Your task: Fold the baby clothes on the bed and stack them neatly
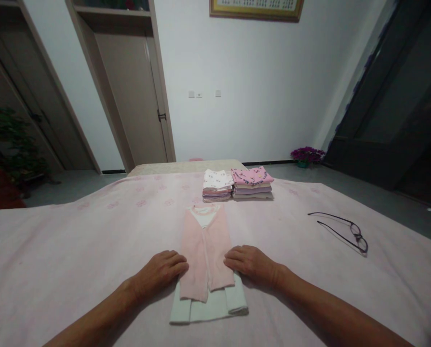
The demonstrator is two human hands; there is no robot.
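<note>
A small child's top (194,260) lies flat on the bed with its neckline away from me. Its front is pink with a white inset at the neck, and pale mint fabric sticks out below the hem, doubled over at the lower right. On its left side edge, my left hand (164,270) is closed, the fingers together and curled onto the fabric. My right hand (251,265) holds the opposite edge in the same way, level with the left. The thumbs and the undersides of both hands are hidden.
Two folded stacks of clothes stand beyond the top: a white printed one (217,185) and a pink-topped one (252,182). Dark-framed glasses (356,233) lie to the right on the pale pink bedsheet (92,241). Purple flowers (307,155) stand on the floor behind.
</note>
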